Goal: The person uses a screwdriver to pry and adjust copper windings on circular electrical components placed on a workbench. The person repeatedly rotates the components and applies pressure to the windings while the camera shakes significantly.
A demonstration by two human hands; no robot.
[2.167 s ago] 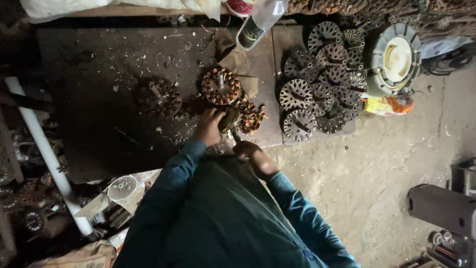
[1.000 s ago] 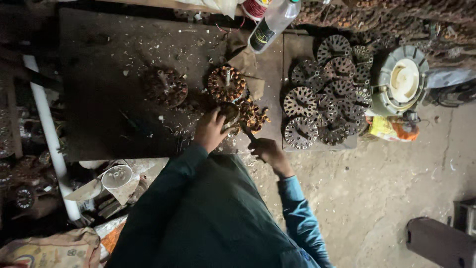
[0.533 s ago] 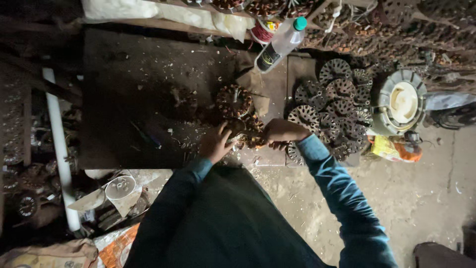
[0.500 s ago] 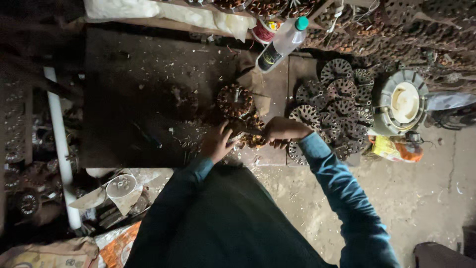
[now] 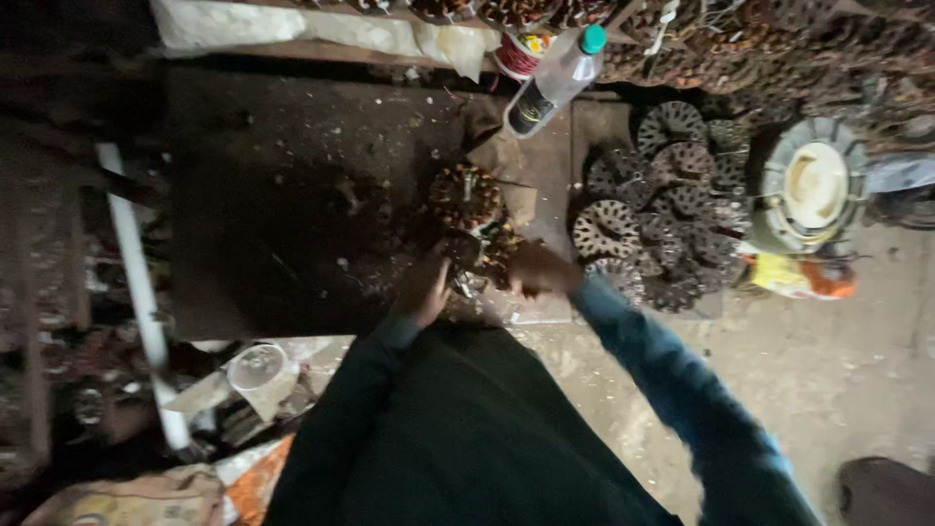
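Copper-wound coil (image 5: 479,255) sits on the dark table (image 5: 292,195) between your hands: left hand (image 5: 426,289) steadies its near-left edge, right hand (image 5: 539,270) clenched just right; fingers blurred.

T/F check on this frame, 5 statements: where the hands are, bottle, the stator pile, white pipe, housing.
1. Both hands meet at a small wound stator at the near edge of the dark board. True: the left hand and right hand sit either side of the small stator.
2. The clear bottle has a red cap. False: its cap is teal.
3. A pile of round slotted cores lies to the right of the hands. True.
4. The white pipe lies to the right of the board. False: it runs along the left side.
5. The round cream housing sits between the hands. False: it is far right, beyond the pile.
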